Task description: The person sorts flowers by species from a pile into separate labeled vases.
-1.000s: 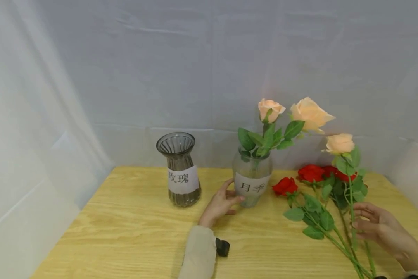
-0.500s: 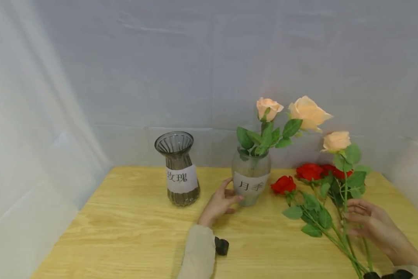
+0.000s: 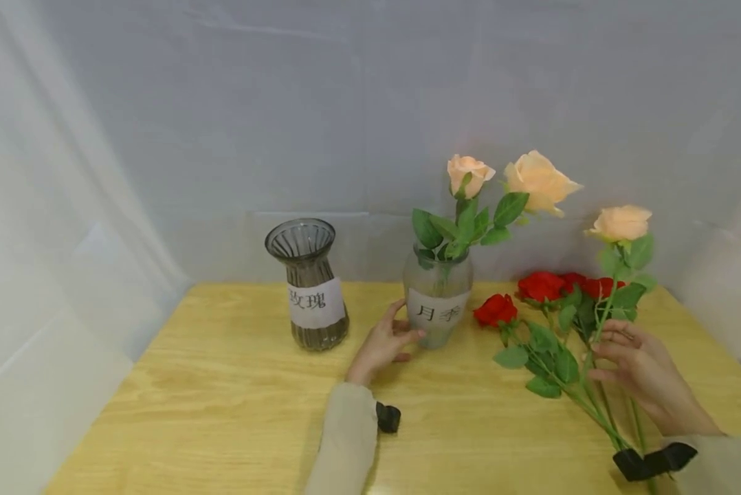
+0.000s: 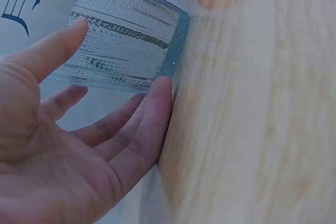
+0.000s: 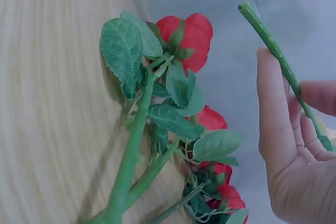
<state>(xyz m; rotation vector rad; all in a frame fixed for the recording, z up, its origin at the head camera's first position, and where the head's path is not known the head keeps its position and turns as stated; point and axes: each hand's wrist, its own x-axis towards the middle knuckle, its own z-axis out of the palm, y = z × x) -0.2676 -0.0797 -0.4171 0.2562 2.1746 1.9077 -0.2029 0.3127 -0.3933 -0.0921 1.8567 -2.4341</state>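
My left hand [image 3: 383,347] rests at the lower left side of a clear glass vase [image 3: 423,276] with a white label. In the left wrist view, thumb and relaxed fingers [image 4: 142,135] lie around its ribbed base [image 4: 126,35]. Two peach roses [image 3: 540,180] stand in that vase. Off to the right, my right hand [image 3: 643,371] pinches the green stem [image 5: 270,43] of another peach rose [image 3: 621,223], held upright with its bloom above the red roses [image 3: 496,310]. The stem's cut end sticks out past the fingers in the right wrist view.
A grey ribbed glass vase [image 3: 311,273] with a label [image 3: 316,302] stands to the left of the clear one. Several red roses with leafy stems [image 3: 556,364] lie on the wooden table [image 3: 222,412]. A pale curtain [image 3: 284,103] hangs behind the table.
The right hand first moves left, then the held rose's bloom tips to the right and rises. The left hand stays at the vase. The head view shifts slightly.
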